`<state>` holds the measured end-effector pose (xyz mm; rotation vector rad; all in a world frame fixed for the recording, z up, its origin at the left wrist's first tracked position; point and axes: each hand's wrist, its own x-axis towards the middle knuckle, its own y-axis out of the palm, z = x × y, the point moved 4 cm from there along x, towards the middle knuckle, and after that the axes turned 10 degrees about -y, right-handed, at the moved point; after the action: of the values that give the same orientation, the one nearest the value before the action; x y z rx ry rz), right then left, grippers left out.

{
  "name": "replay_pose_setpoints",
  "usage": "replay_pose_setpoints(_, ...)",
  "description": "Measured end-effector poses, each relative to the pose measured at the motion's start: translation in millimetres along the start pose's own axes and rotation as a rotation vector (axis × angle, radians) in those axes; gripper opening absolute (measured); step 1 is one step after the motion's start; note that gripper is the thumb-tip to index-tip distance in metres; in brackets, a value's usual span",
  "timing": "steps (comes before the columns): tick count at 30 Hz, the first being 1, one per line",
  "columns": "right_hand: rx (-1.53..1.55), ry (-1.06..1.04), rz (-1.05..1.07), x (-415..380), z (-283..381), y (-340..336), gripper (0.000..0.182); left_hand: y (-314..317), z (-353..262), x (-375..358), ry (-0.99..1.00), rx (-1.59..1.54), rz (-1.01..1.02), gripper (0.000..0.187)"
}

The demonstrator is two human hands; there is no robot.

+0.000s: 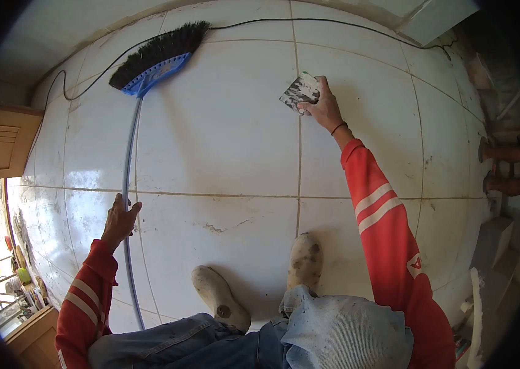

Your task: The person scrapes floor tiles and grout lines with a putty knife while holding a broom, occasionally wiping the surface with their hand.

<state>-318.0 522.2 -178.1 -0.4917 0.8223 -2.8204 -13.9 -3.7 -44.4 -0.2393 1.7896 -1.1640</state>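
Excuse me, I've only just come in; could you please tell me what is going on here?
A person is low over a tiled floor. The right hand holds a flat, smeared square piece out in front; whether it touches the floor is unclear. The left hand is at the handle of a broom, though its grip is hard to judge. The broom's bristles point away from the person.

The right hand [324, 107] pinches a flat, spotty square [300, 92] over the white tile floor [223, 141]. The left hand [118, 220] is at the long stick [129, 150] of a broom [158, 72] — blue with black bristles [165, 49]. Two dirty boots [306, 261] stand apart — a black wire [346, 22] lies up ahead.
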Motion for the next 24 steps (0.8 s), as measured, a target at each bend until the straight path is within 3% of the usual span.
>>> replay_pose_setpoints(3, 0.049, 0.071, 0.066, 5.9, -10.7, 2.6, 0.077, -0.2, 1.2, 3.3, -0.011, 0.010, 0.038, 0.056)
replay_pose_setpoints(5, -0.048, 0.066, 0.007, 4.0, -4.8, -5.2, 0.077, 3.9, 1.7, 4.7, -0.020, 0.023, 0.067, 0.059)
replay_pose_setpoints(7, 0.094, 0.148, -0.089, 7.7, -15.1, 1.9, 0.077, 2.7, 3.3, 5.8, 0.011, 0.029, 0.036, 0.059)
replay_pose_setpoints(11, 0.097, 0.088, 0.000, -5.6, 4.2, -1.4, 0.075, 1.7, -5.5, 1.3, -0.016, 0.005, 0.035, 0.055)
replay_pose_setpoints(15, -0.010, 0.125, -0.091, -5.2, -10.2, 4.3, 0.072, 6.5, -0.3, 5.3, 0.011, -0.003, 0.051, 0.054)
replay_pose_setpoints(19, 0.284, 0.152, -0.163, -32.7, -5.3, -0.7, 0.064, 2.2, -5.6, 3.1, 0.021, -0.020, 0.037, 0.054)
replay_pose_setpoints(20, 0.118, 0.120, -0.148, -42.5, -1.4, -10.5, 0.048, 1.3, -7.3, 1.0, 0.024, -0.018, 0.038, 0.055)
replay_pose_setpoints(22, 0.147, 0.157, -0.190, -75.7, 6.5, -21.7, 0.027, -0.4, -9.7, -3.1, 0.034, -0.022, 0.031, 0.055)
replay_pose_setpoints(24, 0.192, 0.046, -0.306, -113.0, 46.6, -30.7, 0.015, -0.5, -4.7, 1.4, 0.020, -0.010, 0.047, 0.058)
